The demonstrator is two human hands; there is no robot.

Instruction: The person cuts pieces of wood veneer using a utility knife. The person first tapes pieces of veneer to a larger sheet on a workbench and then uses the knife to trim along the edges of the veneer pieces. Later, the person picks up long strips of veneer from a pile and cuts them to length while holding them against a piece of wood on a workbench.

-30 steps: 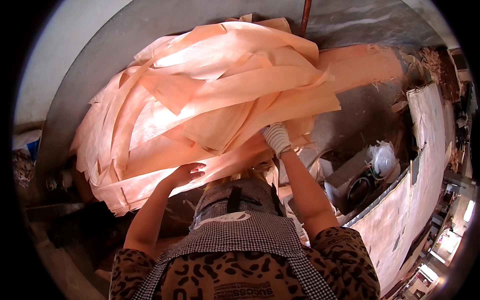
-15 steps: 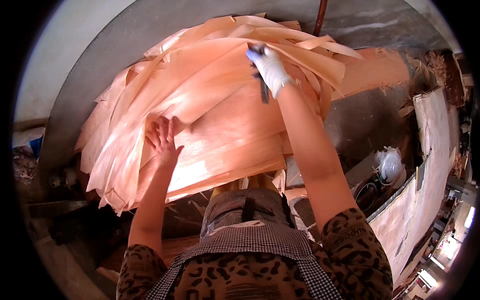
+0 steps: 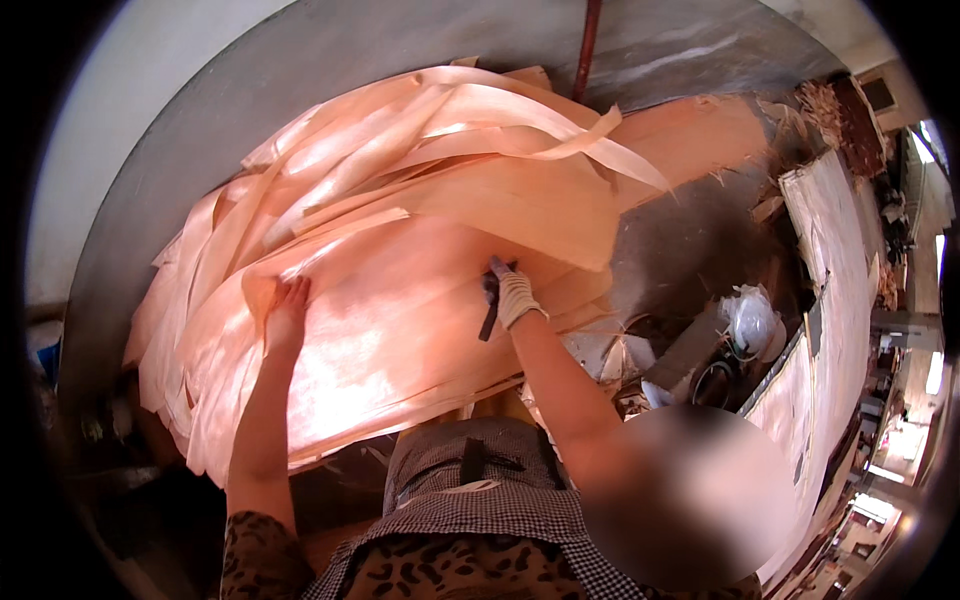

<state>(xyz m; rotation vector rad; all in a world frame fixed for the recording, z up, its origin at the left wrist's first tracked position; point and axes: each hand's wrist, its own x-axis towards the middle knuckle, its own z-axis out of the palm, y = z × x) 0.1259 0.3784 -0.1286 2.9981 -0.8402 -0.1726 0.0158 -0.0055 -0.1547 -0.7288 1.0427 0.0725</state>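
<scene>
A broad pile of thin, orange-tan wood veneer sheets (image 3: 400, 320) spreads out before me. My left hand (image 3: 288, 303), bare, is at the left part of the top sheet, its fingers bent close together beside a curled-up veneer edge (image 3: 262, 298); the thumb is hidden. On my right hand (image 3: 512, 290) is a pale glove with a ribbed cuff. It grips a dark, narrow blade-like tool (image 3: 489, 316) that points toward me, low over the right side of the sheet. The tool's exact kind is unclear.
Long loose veneer strips (image 3: 520, 145) lie across the far side. A grey curved surface (image 3: 200, 120) and a reddish rod (image 3: 588, 50) stand beyond. On the right are a clear plastic bag (image 3: 750, 320), scraps and a stack of pale boards (image 3: 840, 250). A blurred patch covers my right upper arm.
My right hand has come back toward me with the tool, from the far part of the pile. My left hand's spread fingers have drawn together. The far strips lie differently, and the view has shifted.
</scene>
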